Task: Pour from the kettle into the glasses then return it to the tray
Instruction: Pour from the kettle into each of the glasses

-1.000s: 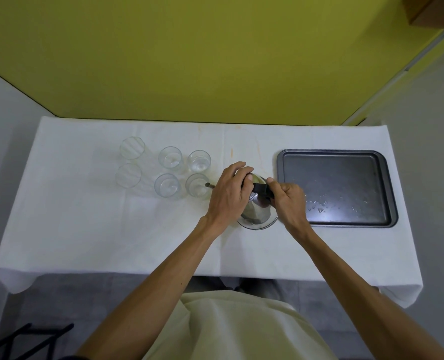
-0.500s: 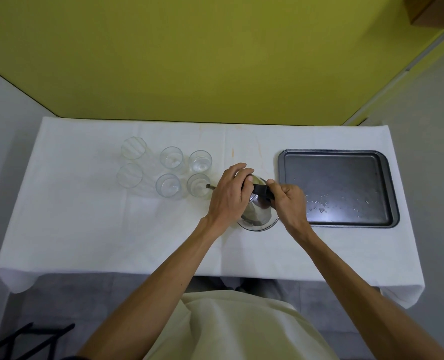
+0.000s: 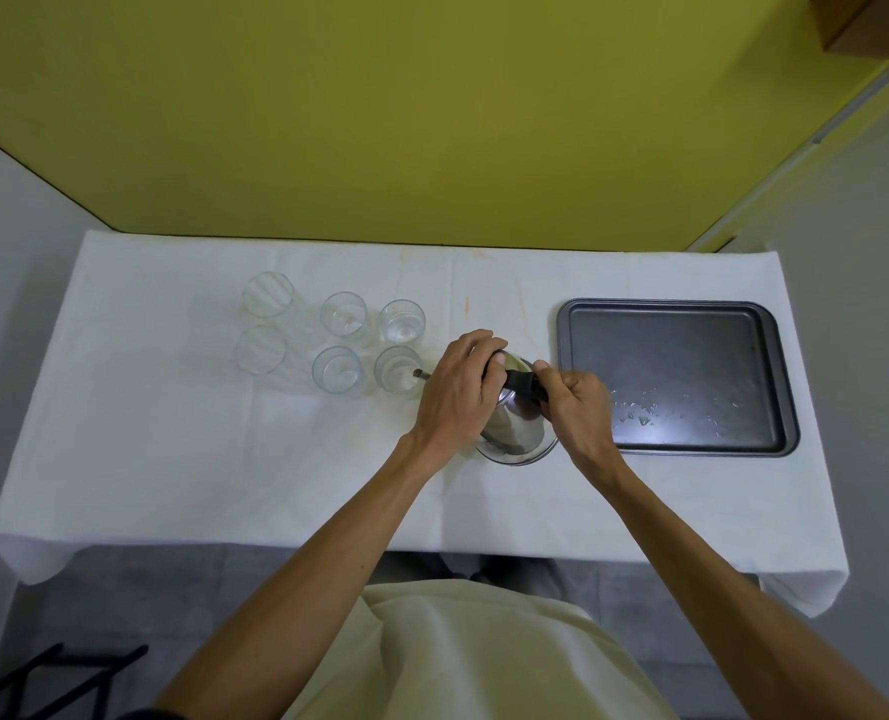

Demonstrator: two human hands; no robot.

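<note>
Almost nothing has moved since a second ago: both hands stay on the kettle (image 3: 516, 418) and its spout still points into the same glass. The left hand (image 3: 458, 394) lies over the kettle's top, fingers curled down on it, and the right hand (image 3: 577, 405) is closed around the black handle (image 3: 522, 380). The steel kettle hangs tipped over the table (image 3: 172, 459), just to the 9 o'clock side of the tray (image 3: 785, 376), with its thin spout (image 3: 420, 375) over the rim of the near right glass (image 3: 398, 370). This looks like the pouring step, with that glass being filled. Six clear glasses stand in two rows at the kettle's 9 to 10 o'clock. The far right glass (image 3: 402, 321) seems to have water in it. The two middle glasses (image 3: 343, 314) may hold a little, but it is hard to tell. The two left glasses (image 3: 267, 294) look empty. Next, I think the kettle should tip back up, then slide toward 9 o'clock to a glass that needs water. The dark tray sits at 3 o'clock with only a few water drops (image 3: 639, 413) on it, waiting for the kettle.
</note>
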